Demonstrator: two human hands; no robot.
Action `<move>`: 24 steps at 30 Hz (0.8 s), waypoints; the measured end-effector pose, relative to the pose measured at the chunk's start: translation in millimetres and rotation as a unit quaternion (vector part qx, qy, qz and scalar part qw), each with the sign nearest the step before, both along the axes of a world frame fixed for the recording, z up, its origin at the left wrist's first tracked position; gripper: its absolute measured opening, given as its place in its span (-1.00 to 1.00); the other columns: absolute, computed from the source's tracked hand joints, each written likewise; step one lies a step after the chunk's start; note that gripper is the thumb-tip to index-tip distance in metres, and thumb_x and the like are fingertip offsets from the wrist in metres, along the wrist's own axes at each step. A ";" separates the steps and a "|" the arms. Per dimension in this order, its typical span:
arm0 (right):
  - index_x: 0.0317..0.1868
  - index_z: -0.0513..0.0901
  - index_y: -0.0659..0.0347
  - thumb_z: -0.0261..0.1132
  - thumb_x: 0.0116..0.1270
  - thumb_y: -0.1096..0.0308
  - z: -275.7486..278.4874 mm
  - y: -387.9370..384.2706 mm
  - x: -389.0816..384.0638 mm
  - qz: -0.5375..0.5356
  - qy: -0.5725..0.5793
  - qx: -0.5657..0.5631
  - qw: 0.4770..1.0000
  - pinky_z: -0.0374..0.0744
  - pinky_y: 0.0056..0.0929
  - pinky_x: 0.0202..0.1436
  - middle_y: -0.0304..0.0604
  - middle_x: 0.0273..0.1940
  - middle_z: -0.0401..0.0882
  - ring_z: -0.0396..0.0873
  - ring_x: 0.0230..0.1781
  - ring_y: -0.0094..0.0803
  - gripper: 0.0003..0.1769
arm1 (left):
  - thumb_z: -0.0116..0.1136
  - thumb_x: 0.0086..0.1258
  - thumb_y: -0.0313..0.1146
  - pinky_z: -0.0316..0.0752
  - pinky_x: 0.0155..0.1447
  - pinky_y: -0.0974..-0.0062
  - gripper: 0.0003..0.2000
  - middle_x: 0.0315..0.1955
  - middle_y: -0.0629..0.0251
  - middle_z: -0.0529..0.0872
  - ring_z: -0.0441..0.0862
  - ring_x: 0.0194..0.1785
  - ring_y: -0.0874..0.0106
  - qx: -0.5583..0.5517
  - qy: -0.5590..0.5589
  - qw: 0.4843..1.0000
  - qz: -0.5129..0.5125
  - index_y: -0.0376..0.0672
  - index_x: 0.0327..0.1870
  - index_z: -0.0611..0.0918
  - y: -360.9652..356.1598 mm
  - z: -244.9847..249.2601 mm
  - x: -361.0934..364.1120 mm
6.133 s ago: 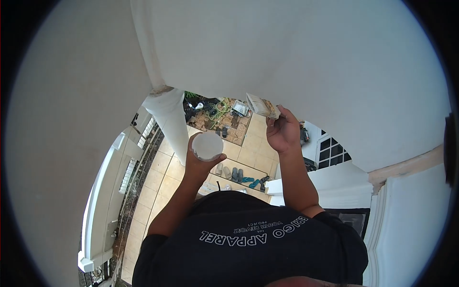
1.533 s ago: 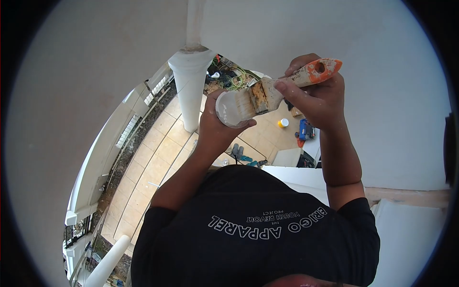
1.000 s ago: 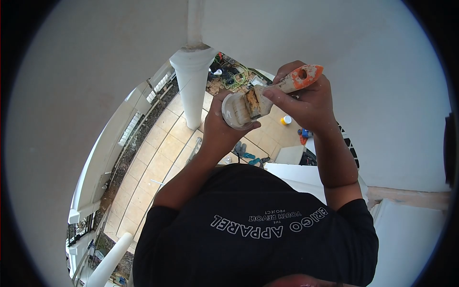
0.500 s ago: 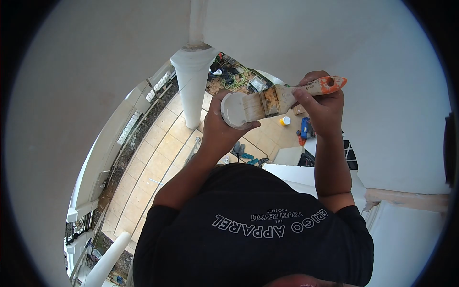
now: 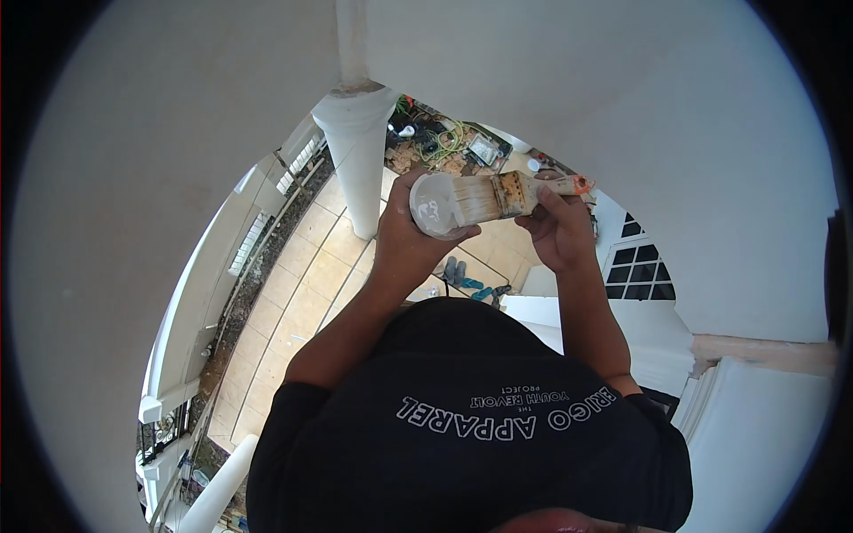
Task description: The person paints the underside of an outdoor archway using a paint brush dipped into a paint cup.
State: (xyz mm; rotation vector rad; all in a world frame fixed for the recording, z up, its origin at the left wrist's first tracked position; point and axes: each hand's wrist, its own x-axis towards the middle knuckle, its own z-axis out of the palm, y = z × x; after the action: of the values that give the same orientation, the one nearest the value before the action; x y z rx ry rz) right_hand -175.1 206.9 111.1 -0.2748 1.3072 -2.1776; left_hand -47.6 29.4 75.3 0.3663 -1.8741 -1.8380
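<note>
My left hand grips a small round cup of white paint, held up in front of my chest. My right hand holds a paint-stained brush with an orange handle tip, lying almost level. Its bristles rest across the cup's rim. Both hands are raised close under a white ceiling.
A white column rises just left of the cup. Far below lies a tiled floor with sandals, hoses and clutter. A white railing runs along the left. A dark-paned window and white moulding are at the right.
My right hand has dropped and turned, laying the brush flatter across the cup. The cup stays in my left hand in nearly the same place.
</note>
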 end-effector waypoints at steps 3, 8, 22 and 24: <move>0.02 0.48 0.31 0.24 0.36 0.43 -1.6 2.8 1.5 -0.008 -0.003 -0.004 1.000 0.77 -0.33 -0.20 -0.02 -0.12 0.62 0.70 -0.19 -0.28 -0.74 | 0.62 -0.08 -0.29 0.54 0.16 0.37 -0.18 0.02 0.10 0.58 0.60 0.11 0.32 -0.023 -0.010 1.000 0.002 -0.25 0.20 0.34 1.6 0.2 0.2; -0.03 0.49 0.29 0.25 0.34 0.45 -0.4 7.3 -1.4 -0.031 0.028 0.002 0.999 0.77 -0.34 -0.23 -0.04 -0.16 0.62 0.70 -0.22 -0.31 -0.77 | 0.63 -0.09 -0.28 0.55 0.15 0.37 -0.18 0.01 0.11 0.59 0.60 0.10 0.32 -0.020 -0.027 0.999 -0.005 -0.25 0.19 0.35 2.6 7.7 2.5; -0.01 0.47 0.27 0.24 0.33 0.47 11.7 13.3 -5.9 -0.061 0.066 0.021 0.996 0.78 -0.38 -0.26 -0.04 -0.16 0.61 0.71 -0.25 -0.31 -0.75 | 0.65 -0.13 -0.20 0.52 0.19 0.35 -0.08 0.05 0.10 0.55 0.56 0.14 0.30 0.035 -0.018 0.999 -0.020 -0.21 0.24 0.28 2.4 -9.5 1.0; -0.01 0.50 0.23 0.24 0.35 0.41 8.0 14.4 -7.5 -0.054 0.001 -0.025 0.998 0.76 -0.44 -0.27 -0.10 -0.14 0.63 0.71 -0.24 -0.33 -0.76 | 0.65 -0.13 -0.20 0.51 0.20 0.35 -0.06 0.06 0.10 0.54 0.54 0.16 0.30 0.059 -0.014 0.998 -0.028 -0.21 0.27 0.25 3.5 -9.9 2.0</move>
State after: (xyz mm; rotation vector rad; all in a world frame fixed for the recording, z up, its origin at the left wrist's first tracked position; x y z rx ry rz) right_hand -182.6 221.3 119.2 -0.2301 1.2961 -2.3030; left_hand -45.7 32.9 65.4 0.3839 -1.8161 -1.9959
